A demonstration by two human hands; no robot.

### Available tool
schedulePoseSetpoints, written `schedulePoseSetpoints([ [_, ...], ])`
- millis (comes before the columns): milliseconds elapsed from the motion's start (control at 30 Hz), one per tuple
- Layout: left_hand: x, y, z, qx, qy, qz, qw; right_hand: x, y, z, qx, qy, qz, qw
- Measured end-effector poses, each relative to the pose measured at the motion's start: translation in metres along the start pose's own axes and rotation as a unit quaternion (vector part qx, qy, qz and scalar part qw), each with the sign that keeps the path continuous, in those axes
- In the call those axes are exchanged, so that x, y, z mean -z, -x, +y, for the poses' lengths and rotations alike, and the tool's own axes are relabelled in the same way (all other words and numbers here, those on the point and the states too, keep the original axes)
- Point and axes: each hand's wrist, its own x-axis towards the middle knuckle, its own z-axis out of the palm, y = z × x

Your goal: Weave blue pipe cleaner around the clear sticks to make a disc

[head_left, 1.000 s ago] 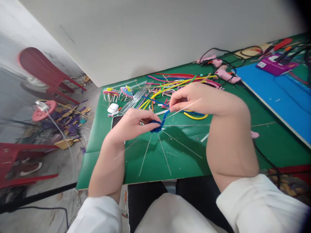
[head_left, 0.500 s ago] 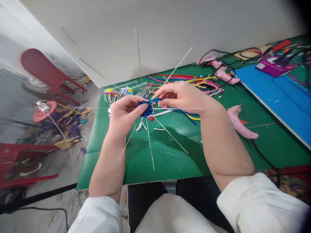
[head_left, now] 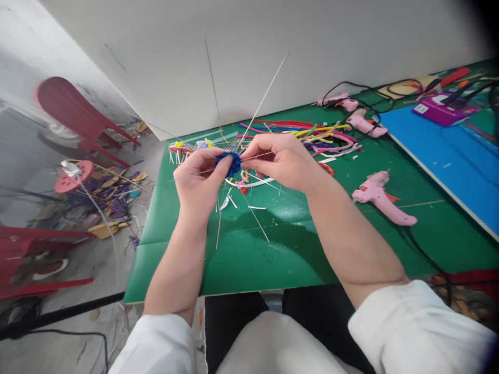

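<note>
Between thumb and fingers, my left hand (head_left: 198, 174) pinches a small round bundle of blue pipe cleaner (head_left: 233, 165) wound about the centre of several thin, stiff wires. The wires spread out on all sides like spokes; one long wire (head_left: 267, 96) points up and to the right. My right hand (head_left: 278, 161) is closed at the bundle's right edge, fingertips touching or nearly touching it. The strand of pipe cleaner at those fingertips is mostly hidden. Both hands are above the green table (head_left: 249, 265).
Loose coloured pipe cleaners (head_left: 331, 136) lie behind my hands, with small decorated pieces (head_left: 178, 148) at left. A pink glue gun (head_left: 384, 200) rests at right, others farther back. A blue board (head_left: 440, 161) and purple box (head_left: 444, 108) are beyond. A white panel (head_left: 253, 52) stands behind.
The spoked bundle has turned, so its wires point in different directions. My right hand has moved left, close against the bundle; the blue strand that stretched between the hands no longer shows.
</note>
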Motion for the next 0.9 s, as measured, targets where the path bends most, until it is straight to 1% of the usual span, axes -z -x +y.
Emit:
schedulePoseSetpoints([
  [67,-0.001,0.002,0.001,-0.01,-0.017,0.016,1.0,-0.001,-0.001,0.002,-0.008,-0.027,-0.006,1.0],
  [133,-0.001,0.004,0.004,-0.032,-0.027,0.028,0.999,-0.002,-0.002,0.004,-0.006,-0.057,0.0,0.998],
  [200,0.0,0.006,0.007,-0.056,-0.029,0.022,0.998,-0.003,-0.002,0.003,0.007,-0.074,0.016,0.997],
  [300,0.003,0.007,0.009,-0.064,-0.02,-0.029,0.997,0.0,-0.001,-0.001,0.038,-0.068,0.032,0.996],
  [400,0.009,0.004,0.007,-0.079,0.018,-0.081,0.993,0.005,0.003,-0.01,0.094,-0.042,0.022,0.994],
  [500,0.016,0.001,0.003,-0.119,0.042,-0.098,0.987,0.008,0.005,-0.019,0.151,0.011,-0.003,0.988],
  [600,0.02,0.001,0.001,-0.162,0.063,-0.09,0.981,0.008,0.007,-0.025,0.194,0.056,-0.014,0.979],
  [700,0.02,0.001,0.001,-0.202,0.027,-0.054,0.978,0.006,0.009,-0.029,0.221,0.075,-0.007,0.972],
  [800,0.02,0.0,0.002,-0.23,-0.037,-0.022,0.972,0.005,0.009,-0.032,0.225,0.087,-0.006,0.97],
  [900,0.018,-0.001,0.004,-0.246,-0.045,-0.023,0.968,0.004,0.009,-0.033,0.22,0.091,0.01,0.971],
])
